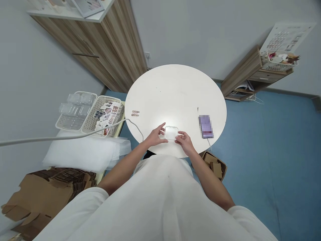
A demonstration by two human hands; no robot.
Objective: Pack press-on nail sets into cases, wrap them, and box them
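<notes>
A small clear plastic box [171,133] is near the front edge of the round white table [175,90], between my two hands. My right hand [185,142] pinches its right side between thumb and fingers. At the box's left side is my left hand [155,136], its thumb and index finger spread apart around the near and far corners. The other left fingertips come up against the box edge or very close to it. A small sheet of press-on nails [135,113] lies farther left on the table.
A phone [206,127] with a cable lies on the right. White baskets hold clear boxes [75,107] and nail cards [107,115] at the left. A pale cable [100,130] crosses to the table. Flattened cardboard [45,194] and a carton [214,164] flank me.
</notes>
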